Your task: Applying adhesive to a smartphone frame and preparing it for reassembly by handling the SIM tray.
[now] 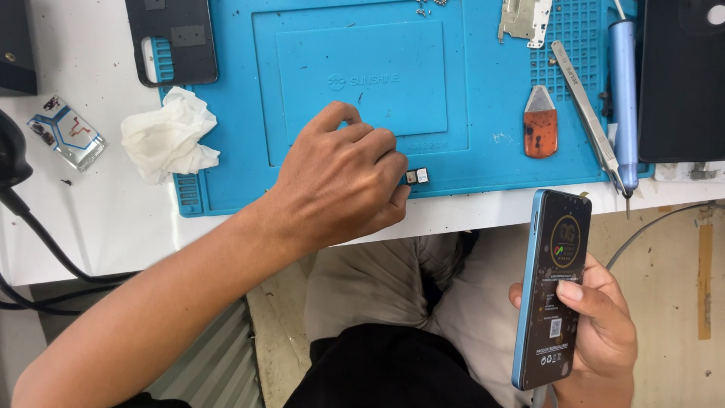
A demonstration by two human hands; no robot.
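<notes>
My left hand (343, 177) rests knuckles-up on the front edge of the blue work mat (362, 68), its fingertips pinching a small dark square component (417, 176). My right hand (600, 325) holds a blue-edged smartphone (551, 287) upright below the table edge, thumb across its dark screen, which bears a protective film with printed marks. The phone hangs over my lap, apart from the mat.
On the mat lie an orange-handled scraper (541, 122), metal tweezers (589, 113), a blue screwdriver (624, 94), a metal bracket (526, 19) and tiny screws (429, 7). A crumpled tissue (170, 136), a dark phone frame (172, 39), a small flex part (66, 132) and cables (38, 234) sit left.
</notes>
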